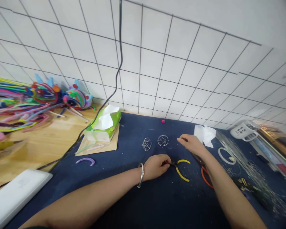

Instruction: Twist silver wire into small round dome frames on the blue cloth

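Note:
My left hand (156, 167), with a silver bangle at the wrist, has its fingers pressed together at the head of the yellow-handled pliers (182, 171); what they pinch is too small to make out. To the right, my right hand (192, 144) is held over the dark blue cloth (133, 127), thumb and fingers close together, their grip unclear. Two small round wire frames, one on the left (146, 144) and one on the right (163, 140), lie beyond my left hand. Red-handled pliers (206, 177) are partly hidden under my right forearm.
A green tissue pack (102, 128) on cardboard and a purple curved piece (85, 160) are on the left. Colourful pipe cleaners (21, 114) lie beyond. On the right are thin wires (243, 159), a white ring (226, 156) and a mug (244, 131). A black cable (116, 82) hangs down.

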Demonstrator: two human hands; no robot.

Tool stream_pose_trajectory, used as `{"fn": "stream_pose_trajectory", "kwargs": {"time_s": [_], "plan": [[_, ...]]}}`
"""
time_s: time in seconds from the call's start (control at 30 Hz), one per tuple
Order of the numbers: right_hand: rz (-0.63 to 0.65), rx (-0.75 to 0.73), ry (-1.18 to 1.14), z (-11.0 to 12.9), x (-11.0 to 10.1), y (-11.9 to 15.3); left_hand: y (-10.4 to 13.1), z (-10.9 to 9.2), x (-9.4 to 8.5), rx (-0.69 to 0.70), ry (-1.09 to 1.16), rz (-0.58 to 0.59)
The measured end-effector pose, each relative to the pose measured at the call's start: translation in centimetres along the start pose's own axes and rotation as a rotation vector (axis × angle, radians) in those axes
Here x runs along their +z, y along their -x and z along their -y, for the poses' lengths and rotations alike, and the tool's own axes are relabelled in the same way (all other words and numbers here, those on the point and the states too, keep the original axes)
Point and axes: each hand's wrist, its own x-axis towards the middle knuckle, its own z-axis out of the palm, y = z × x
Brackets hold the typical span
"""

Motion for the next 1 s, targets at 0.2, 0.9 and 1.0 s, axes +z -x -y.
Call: {"fn": "stream_pose_trajectory", "kwargs": {"time_s": [0.2,0.9,1.0], "plan": [[-0.085,0.167,0.037,-4.9,-3.9,5.6,-0.1,0.1,0.3,0.015,0.005,0.053],[-0.374,0.940,0.564,-16.4,-6.9,19.0,1.2,-1.6,0.2,0.364,-0.157,0.368],[-0.243,0.947,0.538,-16.3,-6.1,18.8,1.3,-1.8,0.3,0.359,-0.177,0.359]]}}
